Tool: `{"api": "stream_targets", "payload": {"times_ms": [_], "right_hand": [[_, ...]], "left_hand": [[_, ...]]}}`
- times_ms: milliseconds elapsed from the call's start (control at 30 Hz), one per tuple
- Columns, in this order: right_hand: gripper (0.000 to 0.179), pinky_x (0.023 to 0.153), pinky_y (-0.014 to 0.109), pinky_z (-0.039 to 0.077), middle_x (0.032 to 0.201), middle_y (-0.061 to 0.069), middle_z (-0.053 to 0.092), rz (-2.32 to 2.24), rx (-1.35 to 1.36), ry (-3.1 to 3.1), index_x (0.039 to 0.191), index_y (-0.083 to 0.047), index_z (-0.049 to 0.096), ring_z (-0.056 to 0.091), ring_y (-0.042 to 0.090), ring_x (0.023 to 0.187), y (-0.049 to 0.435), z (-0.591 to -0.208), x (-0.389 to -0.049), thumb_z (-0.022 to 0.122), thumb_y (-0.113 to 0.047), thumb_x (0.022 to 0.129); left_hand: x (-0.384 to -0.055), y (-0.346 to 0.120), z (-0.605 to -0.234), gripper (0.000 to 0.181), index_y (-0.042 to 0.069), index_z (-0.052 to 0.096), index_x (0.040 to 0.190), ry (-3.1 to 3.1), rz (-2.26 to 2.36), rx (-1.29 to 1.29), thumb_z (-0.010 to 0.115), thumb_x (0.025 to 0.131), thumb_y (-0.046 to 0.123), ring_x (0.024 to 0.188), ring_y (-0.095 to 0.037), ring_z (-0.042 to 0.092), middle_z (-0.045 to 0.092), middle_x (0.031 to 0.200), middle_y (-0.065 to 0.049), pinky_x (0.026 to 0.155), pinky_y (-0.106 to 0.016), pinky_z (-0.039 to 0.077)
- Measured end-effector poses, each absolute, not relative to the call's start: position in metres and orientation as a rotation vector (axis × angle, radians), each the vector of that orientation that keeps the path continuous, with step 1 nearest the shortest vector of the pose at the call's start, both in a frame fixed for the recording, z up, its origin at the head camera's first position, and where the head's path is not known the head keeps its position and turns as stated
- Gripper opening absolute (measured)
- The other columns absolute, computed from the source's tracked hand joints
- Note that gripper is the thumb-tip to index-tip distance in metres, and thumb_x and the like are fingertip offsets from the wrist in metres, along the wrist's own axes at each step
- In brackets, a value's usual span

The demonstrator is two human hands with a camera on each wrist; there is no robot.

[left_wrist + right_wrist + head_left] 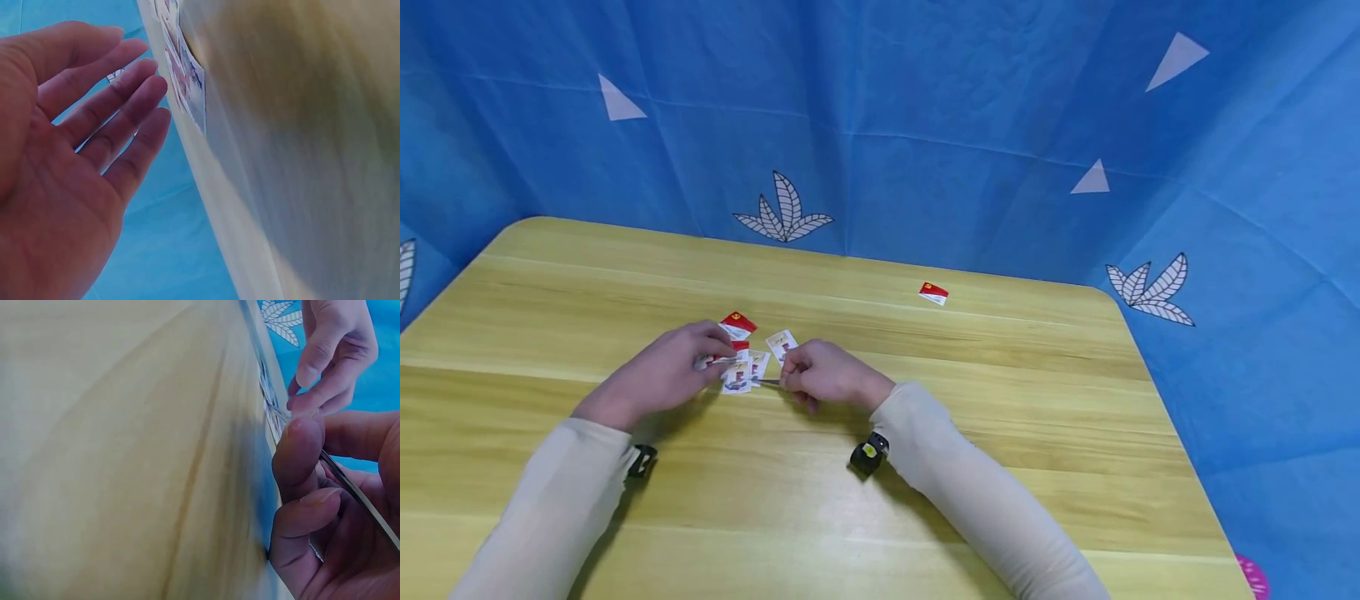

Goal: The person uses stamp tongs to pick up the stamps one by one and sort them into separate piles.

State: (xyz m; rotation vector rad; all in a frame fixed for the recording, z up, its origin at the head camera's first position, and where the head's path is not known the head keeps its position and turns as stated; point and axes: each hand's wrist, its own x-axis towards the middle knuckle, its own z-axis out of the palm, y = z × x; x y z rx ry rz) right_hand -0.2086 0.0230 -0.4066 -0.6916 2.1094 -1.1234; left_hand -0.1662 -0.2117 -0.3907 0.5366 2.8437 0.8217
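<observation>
Several small stamps (pixel 737 377) lie close together on the wooden table, some overlapping, with printed pictures on white. Above them is a red-and-white stamp (pixel 738 323), and to the right another pale stamp (pixel 781 343) lies tilted. My right hand (pixel 823 372) pinches slim metal tweezers (pixel 359 494) between thumb and fingers. Their tip points left at the stamps; whether it grips one is too small to tell. My left hand (pixel 681 367) hovers at the left side of the stamps. In the left wrist view its fingers are loosely extended, with nothing visible held.
A lone red-and-white stamp (pixel 934 292) lies near the far edge of the wooden table (pixel 1037 400). A blue curtain (pixel 925 100) with white triangles and leaves hangs behind and at the right. A black camera (pixel 867 456) is strapped at the right wrist.
</observation>
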Motion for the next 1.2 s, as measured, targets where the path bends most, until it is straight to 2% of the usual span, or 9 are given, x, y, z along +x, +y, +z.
{"api": "stream_targets", "payload": {"times_ms": [400,733,967,1200], "right_hand": [[0.017,0.056,0.031,0.053,0.066,0.009,0.058,-1.157,-0.699,2.089,0.083,0.003,0.062,0.056,0.02,0.052,0.025,-0.406,-0.209,0.056,-0.004,0.098],[0.016,0.058,0.032,0.054,0.064,0.008,0.057,-1.173,-0.703,2.083,0.086,0.004,0.063,0.058,0.02,0.052,0.03,-0.403,-0.206,0.055,-0.005,0.097],[0.018,0.066,0.029,0.052,0.063,0.007,0.059,-1.131,-0.727,2.114,0.085,0.002,0.064,0.061,0.024,0.053,0.037,-0.4,-0.205,0.057,-0.008,0.098],[0.016,0.062,0.029,0.049,0.064,0.008,0.059,-1.141,-0.717,2.115,0.091,0.003,0.065,0.061,0.026,0.054,0.047,-0.397,-0.203,0.054,-0.006,0.098]], "left_hand": [[-0.168,-0.21,-0.392,0.034,-0.004,0.067,0.122,2.881,0.694,0.485,0.068,0.091,0.01,0.122,-0.042,0.043,0.05,0.131,-0.02,0.101,-0.06,0.038],[-0.169,-0.209,-0.394,0.024,-0.006,0.072,0.109,2.853,0.703,0.631,0.069,0.089,0.005,0.11,-0.038,0.052,0.056,0.121,-0.019,0.094,-0.055,0.044],[-0.17,-0.206,-0.392,0.023,-0.008,0.072,0.107,2.835,0.658,0.619,0.07,0.088,0.005,0.11,-0.039,0.053,0.056,0.119,-0.018,0.096,-0.056,0.043],[-0.17,-0.205,-0.393,0.022,-0.008,0.072,0.106,2.839,0.663,0.63,0.069,0.087,0.003,0.109,-0.039,0.054,0.056,0.119,-0.019,0.095,-0.055,0.045]]}}
